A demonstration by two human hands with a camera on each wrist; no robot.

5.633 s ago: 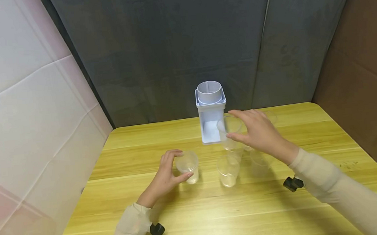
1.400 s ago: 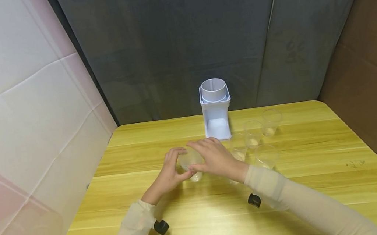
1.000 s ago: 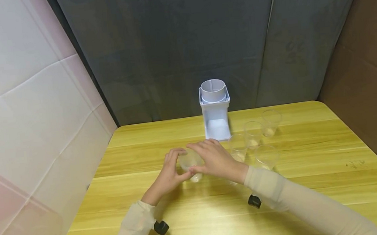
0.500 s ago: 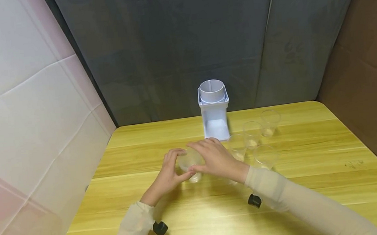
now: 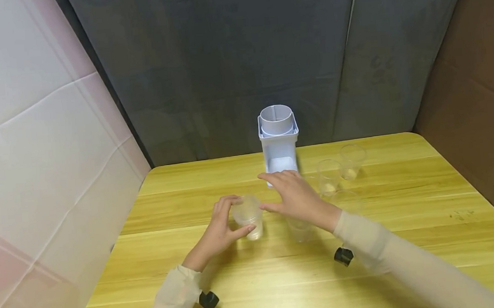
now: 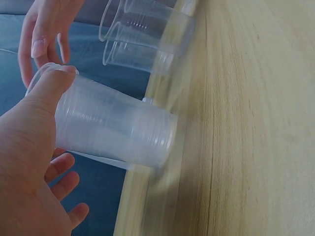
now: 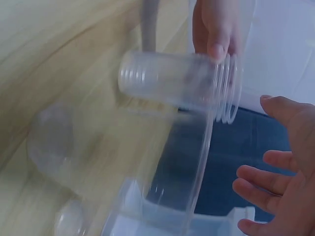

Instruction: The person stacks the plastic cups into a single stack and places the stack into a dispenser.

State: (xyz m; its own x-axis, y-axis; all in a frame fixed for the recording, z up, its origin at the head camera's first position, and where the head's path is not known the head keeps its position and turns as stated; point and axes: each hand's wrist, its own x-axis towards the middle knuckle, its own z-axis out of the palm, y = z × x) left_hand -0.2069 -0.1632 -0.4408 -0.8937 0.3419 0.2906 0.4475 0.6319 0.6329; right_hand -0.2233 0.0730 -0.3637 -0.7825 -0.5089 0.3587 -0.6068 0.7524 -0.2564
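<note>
My left hand [image 5: 215, 236] holds a stack of nested clear plastic cups [image 5: 248, 216] upright on the wooden table, thumb and fingers round its upper part. Several stacked rims show in the right wrist view, where the left hand [image 7: 216, 27] grips near the top of the stack [image 7: 167, 78]. Just to the right, my right hand [image 5: 299, 199] hovers with fingers spread and nothing in its grasp. Below it stands a clear cup [image 5: 300, 232], partly hidden by the hand. More clear cups [image 5: 329, 179] stand behind and to the right, faint against the wood.
A pale blue-white holder with a round tube on top [image 5: 278, 139] stands at the back of the table, its base partly behind the right hand. A dark panel [image 5: 223, 69] rises behind the table [image 5: 257, 288], with a pale sheet at left and a brown one at right.
Earlier the right hand lifted a clear cup at right, then came to the stack's rim beside the left hand. Now it has let go and moved right. The left hand keeps its place.
</note>
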